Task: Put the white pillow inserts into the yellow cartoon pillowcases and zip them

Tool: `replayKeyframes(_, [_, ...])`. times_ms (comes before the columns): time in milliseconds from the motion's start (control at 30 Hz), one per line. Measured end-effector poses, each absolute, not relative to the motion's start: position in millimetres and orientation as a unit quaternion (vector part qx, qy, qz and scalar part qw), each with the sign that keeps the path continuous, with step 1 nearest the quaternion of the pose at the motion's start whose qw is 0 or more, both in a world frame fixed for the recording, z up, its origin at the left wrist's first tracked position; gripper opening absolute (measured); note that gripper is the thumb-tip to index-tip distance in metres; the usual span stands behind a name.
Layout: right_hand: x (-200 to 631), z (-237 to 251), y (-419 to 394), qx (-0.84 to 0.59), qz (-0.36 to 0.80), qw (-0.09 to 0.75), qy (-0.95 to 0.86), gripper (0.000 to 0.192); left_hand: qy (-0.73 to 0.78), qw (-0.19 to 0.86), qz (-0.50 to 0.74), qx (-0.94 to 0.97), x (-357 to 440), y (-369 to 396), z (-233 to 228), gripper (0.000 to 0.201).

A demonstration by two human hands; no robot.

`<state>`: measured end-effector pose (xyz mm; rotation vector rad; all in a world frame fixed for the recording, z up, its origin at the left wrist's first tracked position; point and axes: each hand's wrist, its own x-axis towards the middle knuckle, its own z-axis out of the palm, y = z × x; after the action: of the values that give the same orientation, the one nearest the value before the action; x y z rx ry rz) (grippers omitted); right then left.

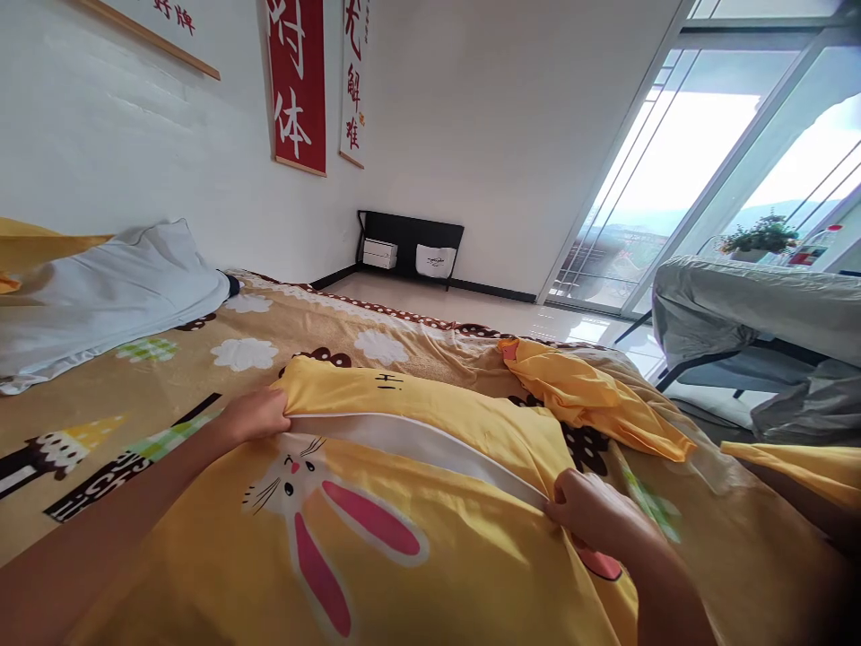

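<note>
A yellow pillowcase (221, 529) with a printed white rabbit and pink ears lies before me on the bed. Its opening runs across the upper part, and the white pillow (404, 440) shows through the gap. My left hand (256, 414) is closed on the fabric at the left end of the opening. At the right end, my right hand (592, 507) pinches the edge of the same case. Most of the pillow is hidden inside the yellow cloth.
Another yellow cloth (585, 390) lies crumpled on the patterned blanket (202, 359), beyond my right hand. A white pillow (127, 287) rests by the left wall. To the right stands a covered table (760, 287) with a plant (760, 235) and a bottle; a low black shelf (410, 229) is by the far wall.
</note>
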<state>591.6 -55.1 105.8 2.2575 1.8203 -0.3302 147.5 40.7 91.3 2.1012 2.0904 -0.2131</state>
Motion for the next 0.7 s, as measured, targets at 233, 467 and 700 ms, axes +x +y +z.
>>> replayKeyframes(233, [593,104,-56,0.759,-0.098,0.114,0.633,0.027,0.696,0.081,-0.074,0.71,148,40,93,0.01])
replayKeyframes(467, [595,100,-56,0.751,-0.083,0.114,0.645,0.025,0.695,0.085,-0.063,0.711,147,42,90,0.008])
replayKeyframes(700, [606,96,-58,0.732,-0.11,0.085,0.667,0.028,0.71,0.073,-0.056,0.698,152,35,107,0.008])
